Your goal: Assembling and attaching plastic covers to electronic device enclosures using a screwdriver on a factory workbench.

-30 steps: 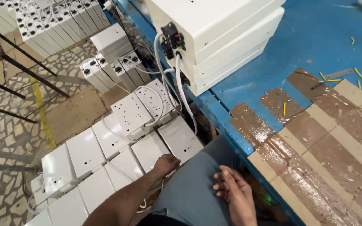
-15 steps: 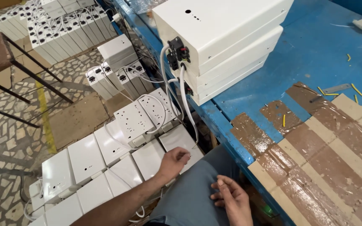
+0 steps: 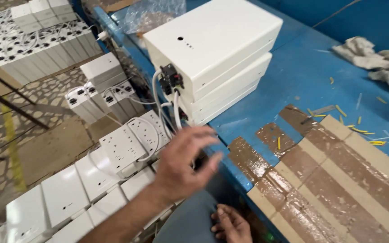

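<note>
1. The left hand (image 3: pixel 183 164) has lifted off the lap, where it lay half a second ago, and now hangs in the air with fingers spread and holding nothing, just below the white cables (image 3: pixel 167 110)
2. Those cables hang from a black connector (image 3: pixel 172 80) on the end of the stacked white boxes (image 3: pixel 212 49), which sit at the edge of the blue table (image 3: pixel 293 76), as before
3. The right hand (image 3: pixel 230 223) stays low on the lap by the table edge, fingers loosely bent and empty
4. White units (image 3: pixel 64 204) lie side by side on the floor below the left forearm; one wrapped in its own cord (image 3: pixel 129 141) sits just left of the raised hand
5. Brown taped cardboard (image 3: pixel 338 180) covers the near table corner, with yellow wire scraps (image 3: pixel 361 130) and a crumpled rag (image 3: pixel 379 58) beyond it
</note>
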